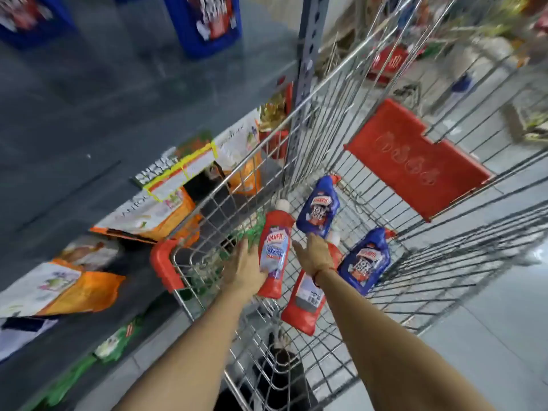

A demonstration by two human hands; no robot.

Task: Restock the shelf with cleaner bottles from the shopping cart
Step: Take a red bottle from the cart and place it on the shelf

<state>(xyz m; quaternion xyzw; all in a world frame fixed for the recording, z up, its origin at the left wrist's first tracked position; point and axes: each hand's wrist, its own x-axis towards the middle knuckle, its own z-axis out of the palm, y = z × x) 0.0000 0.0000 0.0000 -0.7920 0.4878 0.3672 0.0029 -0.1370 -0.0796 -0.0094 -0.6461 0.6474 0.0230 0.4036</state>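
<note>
- The left hand (247, 266) is wrapped around the lower body of a red cleaner bottle (274, 252), fingers curled behind it and the thumb side at its label; the bottle stands nearly upright in that grasp, its white cap pointing away from the wrist.
- The right hand (314, 255) is spread, palm down and fingers extended, holding nothing.
- Directly under the right palm and wrist lies a second red bottle (305, 304), label side up on the wire floor of the shopping cart (394, 203); whether the palm touches it cannot be told.
- Just beyond the right fingertips lies a blue bottle (320, 207), its cap pointing away from the hand.
- To the right of the right wrist, close beside it, lies another blue bottle (366, 261).
- Left of the left hand, past the cart's rim, stands the shelf (89, 120) with orange-and-white bags on the level below.
</note>
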